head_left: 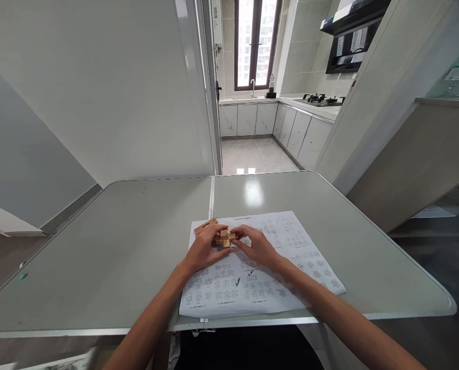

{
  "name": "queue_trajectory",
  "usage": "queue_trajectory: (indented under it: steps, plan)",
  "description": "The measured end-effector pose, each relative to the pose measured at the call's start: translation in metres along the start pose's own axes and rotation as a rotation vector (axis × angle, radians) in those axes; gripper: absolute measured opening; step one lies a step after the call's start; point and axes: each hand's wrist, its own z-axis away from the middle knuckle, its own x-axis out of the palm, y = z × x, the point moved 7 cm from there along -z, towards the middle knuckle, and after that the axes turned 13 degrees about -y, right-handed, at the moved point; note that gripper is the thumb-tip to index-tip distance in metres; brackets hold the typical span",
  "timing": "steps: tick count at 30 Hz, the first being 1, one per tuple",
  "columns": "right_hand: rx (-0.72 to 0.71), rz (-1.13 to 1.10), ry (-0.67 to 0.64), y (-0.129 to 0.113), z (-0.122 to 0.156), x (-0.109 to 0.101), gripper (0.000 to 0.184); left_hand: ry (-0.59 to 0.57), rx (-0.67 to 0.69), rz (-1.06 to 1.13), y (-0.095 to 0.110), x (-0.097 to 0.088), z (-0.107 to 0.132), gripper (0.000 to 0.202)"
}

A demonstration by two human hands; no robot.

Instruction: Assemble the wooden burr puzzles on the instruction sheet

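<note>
Paper (pixel 229 275), printed with small diagrams, spreads at six o'clock of my view. Over it I see both hands together on a cluster of wooden blocks (pixel 226 242): left hand (pixel 204 249) gripping from nine o'clock, right hand (pixel 257 247) pinching its three o'clock end. I judge blocks are being worked by fingertip; fitting or parting, I can't tell. That calls for steady left support, fine right-hand alignment. Beyond, toward ten, sits a slotted wooden piece (pixel 206 225).
</note>
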Motion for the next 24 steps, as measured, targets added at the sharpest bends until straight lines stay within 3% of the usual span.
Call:
queue_trajectory:
  steps: [6, 17, 24]
  plan:
    - [0.045, 0.133, -0.052, 0.0026, -0.0001, 0.0036, 0.017, 0.042, 0.010, -0.055, 0.0005, -0.0014, 0.0000, 0.064]
    - [0.111, 0.139, -0.055, 0.0048, 0.0027, 0.0053, 0.015, 0.024, 0.003, -0.056, 0.0033, -0.0007, -0.0013, 0.061]
    - [0.109, 0.092, -0.050, 0.0051, 0.0028, 0.0063, 0.010, 0.046, -0.012, 0.099, -0.0024, 0.0009, 0.0004, 0.065]
